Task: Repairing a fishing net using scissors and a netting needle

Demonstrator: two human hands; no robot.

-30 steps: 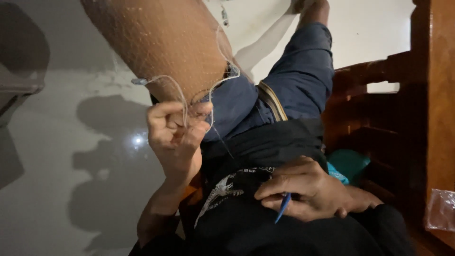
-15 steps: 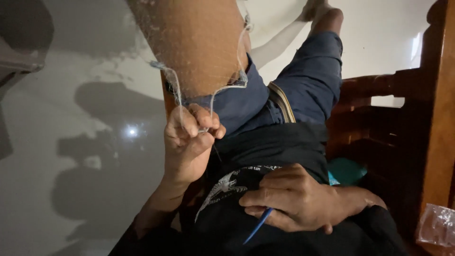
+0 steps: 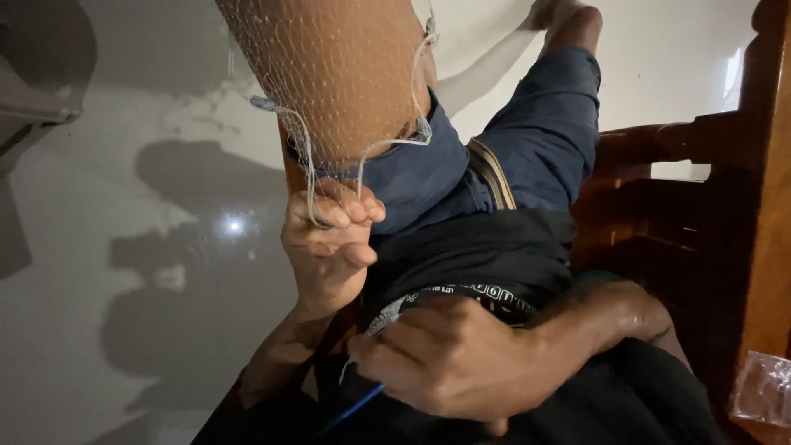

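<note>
A fine white net (image 3: 329,74) is draped over my bare raised leg at the top of the head view. A pale edge cord (image 3: 305,156) with small sinkers (image 3: 264,103) hangs from it. My left hand (image 3: 325,247) pinches that cord between thumb and fingers just below the knee. My right hand (image 3: 461,371) rests on my lap over the black shirt, closed around a thin blue tool (image 3: 354,406) whose tip points down-left. Most of the tool is hidden inside the fist.
I sit on a dark wooden chair (image 3: 659,165) whose arm and frame run along the right side. A crumpled clear plastic bag (image 3: 762,387) lies at the lower right. A glossy pale floor (image 3: 124,247) with shadows spreads to the left.
The view has drawn closer. My left hand has kept its hold on the cord and shifted its pinch up toward the knee. My right hand slid left and down with the blue tool.
</note>
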